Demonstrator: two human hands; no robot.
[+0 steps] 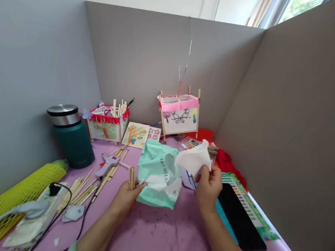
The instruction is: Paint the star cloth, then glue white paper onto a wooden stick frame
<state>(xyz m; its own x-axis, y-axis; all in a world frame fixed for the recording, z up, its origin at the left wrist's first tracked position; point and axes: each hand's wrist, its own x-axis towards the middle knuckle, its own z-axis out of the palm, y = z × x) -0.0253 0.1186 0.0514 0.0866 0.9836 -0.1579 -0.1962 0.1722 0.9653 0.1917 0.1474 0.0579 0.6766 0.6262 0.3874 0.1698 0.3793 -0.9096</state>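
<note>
My left hand (127, 197) is closed around short wooden sticks (132, 177) that stand upright from its grip, and its fingers also press on the lower edge of a mint-green cotton towel pack (158, 172) lying on the purple table (156, 238). My right hand (208, 185) is held just right of the pack and pinches a white tissue (193, 158) that rises out of the pack's top. The tissue is crumpled and lifted clear of the table.
A teal flask (73, 136) stands at the left, near a glue gun (108, 163) and loose sticks (86, 191). Two paper lanterns (180, 115) (108, 124) stand at the back. A black pad (239, 222) lies right; a power strip (37, 215) and yellow foam mesh (15, 196) lie left.
</note>
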